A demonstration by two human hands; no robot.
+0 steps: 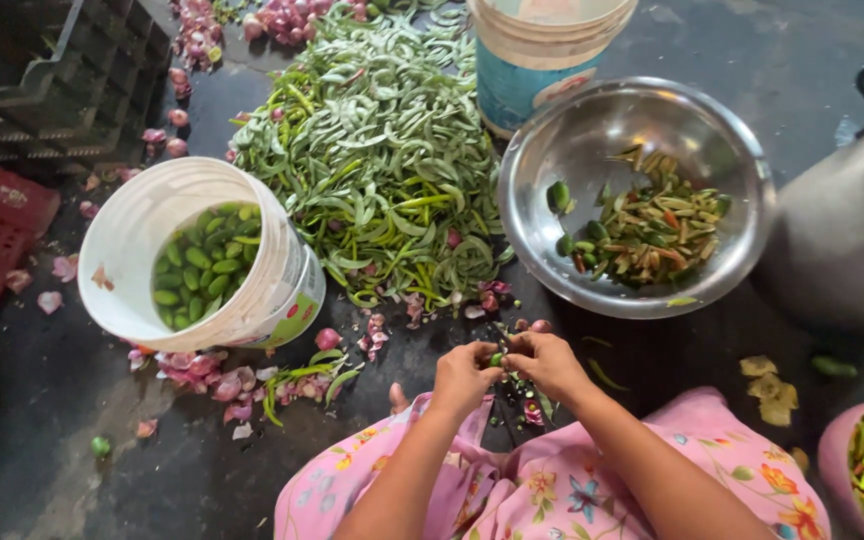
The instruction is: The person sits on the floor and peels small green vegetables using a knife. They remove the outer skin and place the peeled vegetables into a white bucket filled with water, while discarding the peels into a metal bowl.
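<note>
Around: pods (382,160) heaped ahead of me.
Bucket (127,240): green beans.
Bowl (572,150): scraps.
Hands: my left (464,378) and right (548,362) pinch one bean (497,359).

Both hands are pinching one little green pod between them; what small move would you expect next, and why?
Probably a split or snap of the green pod pinched between the left hand and right hand. The white bucket holds bare green pieces and the steel bowl holds trimmed scraps.
</note>
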